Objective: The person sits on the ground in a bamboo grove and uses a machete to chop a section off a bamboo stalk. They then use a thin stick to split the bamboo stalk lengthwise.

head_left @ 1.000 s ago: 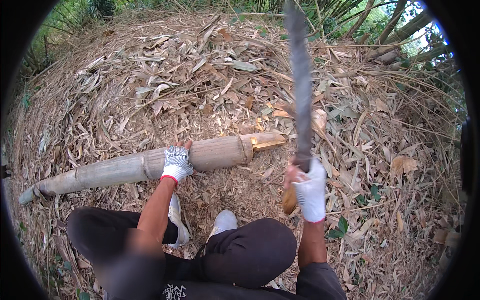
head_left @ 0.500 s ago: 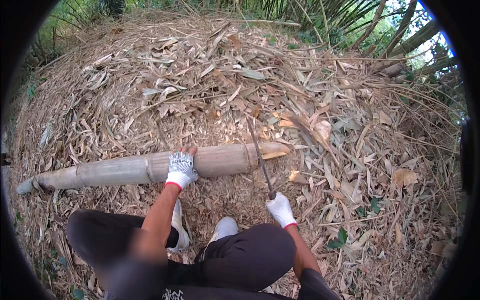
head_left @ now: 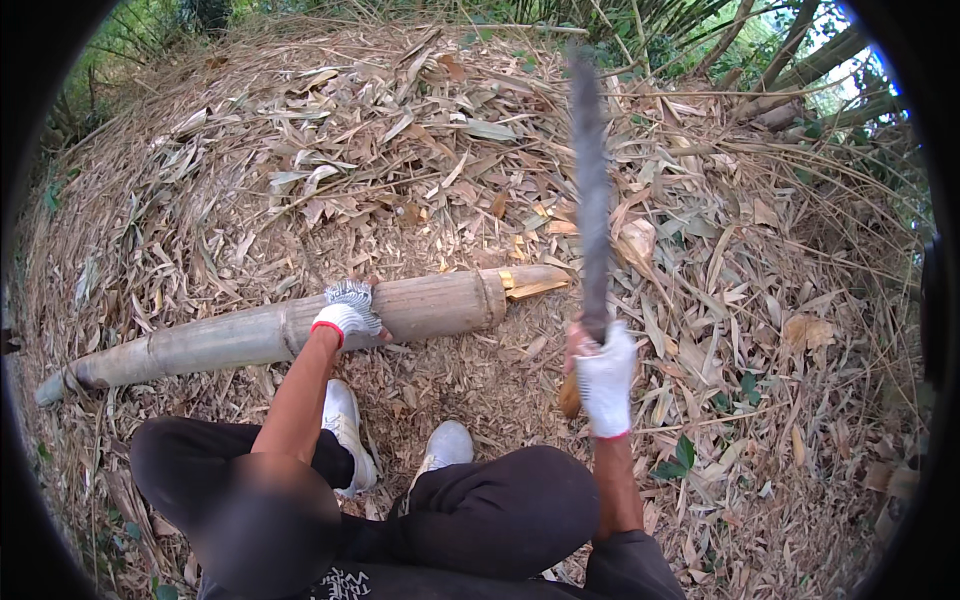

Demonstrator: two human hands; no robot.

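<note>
A thick, pale brown bamboo pole (head_left: 225,336) lies across the ground in front of me, its right end split and showing fresh yellow wood (head_left: 535,284). My left hand (head_left: 350,308), in a white glove that leaves the fingertips bare, grips the pole from above, right of its middle. My right hand (head_left: 606,380), gloved alike, is closed around the wooden handle (head_left: 570,398) of a machete. The dark machete blade (head_left: 592,190) points away from me, raised off the bamboo and blurred by motion, right of the split end.
Dry leaves (head_left: 400,125) and wood chips cover the ground all around. My bent knees and white shoes (head_left: 345,430) are close below the pole. Green plants (head_left: 683,460) grow at right; branches and fallen trunks (head_left: 800,110) stand at the far right.
The machete has lifted off the bamboo's right end, and my right hand has moved up and to the right with it. A bright notch shows there now. My left hand keeps its hold.
</note>
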